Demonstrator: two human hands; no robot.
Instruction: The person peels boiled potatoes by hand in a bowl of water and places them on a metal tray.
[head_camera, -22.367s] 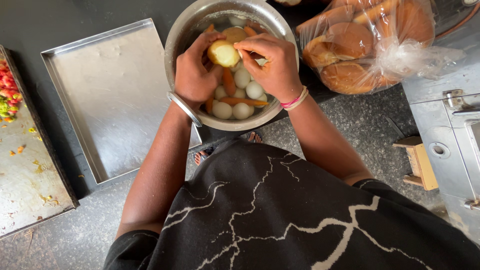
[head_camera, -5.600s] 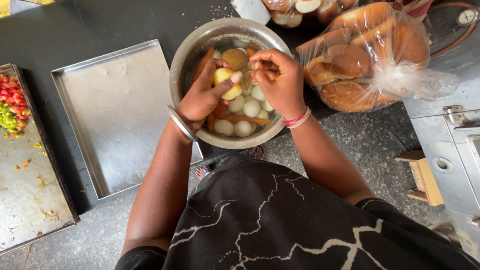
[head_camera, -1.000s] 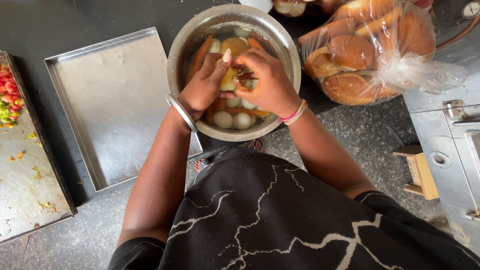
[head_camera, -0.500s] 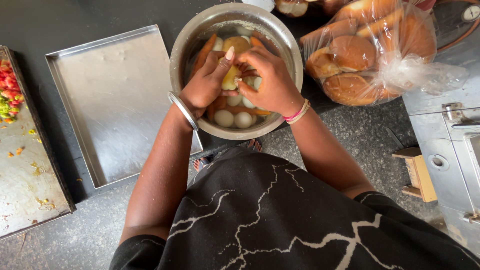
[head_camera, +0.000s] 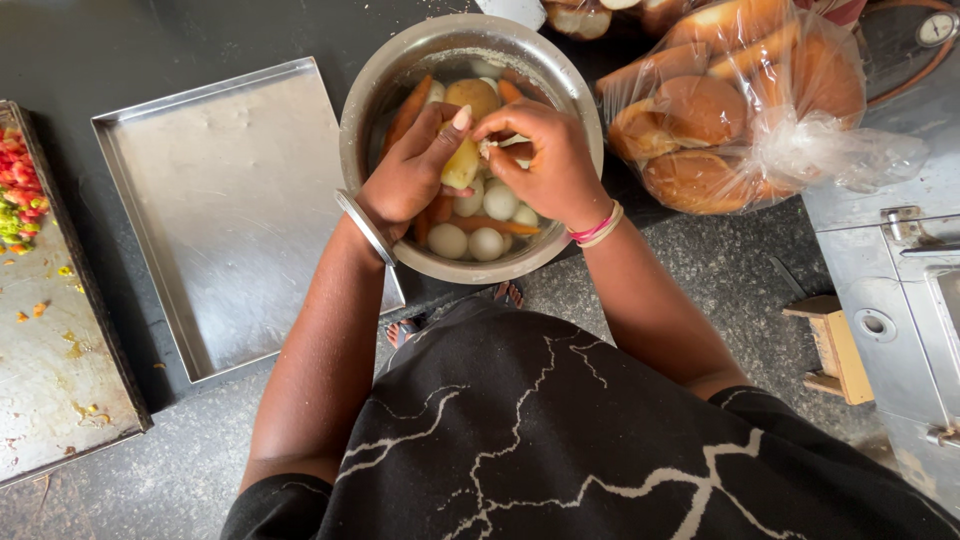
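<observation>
Barely anything has shifted since half a second ago: both hands hold the same spot over the steel bowl (head_camera: 372, 110), the peeling fingers nudged slightly.

Left hand (head_camera: 412, 170) is curled around a pale yellow boiled potato (head_camera: 461, 163), thumb up along its side, firm grip. Right hand (head_camera: 545, 160) is pinched closed on the potato's top edge, fingertips pulling at the skin; looks like it has a scrap of peel, can't tell for sure.

Step in hand, my read: peeling, partway through this potato. Next move calls for turning it in the left palm to bring unpeeled skin under the right fingertips.

Below the hands in the bowl: carrots (head_camera: 408, 110), more potatoes, white eggs (head_camera: 487, 243).

Room: bowl rim is close on both sides of the wrists. Left of the left hand, a shallow steel tray (head_camera: 230, 210) on the dark worktop (head_camera: 110, 40), touching the bowl. Right of the right hand, a bag of buns (head_camera: 740, 110) near the rim. Tight there.
</observation>
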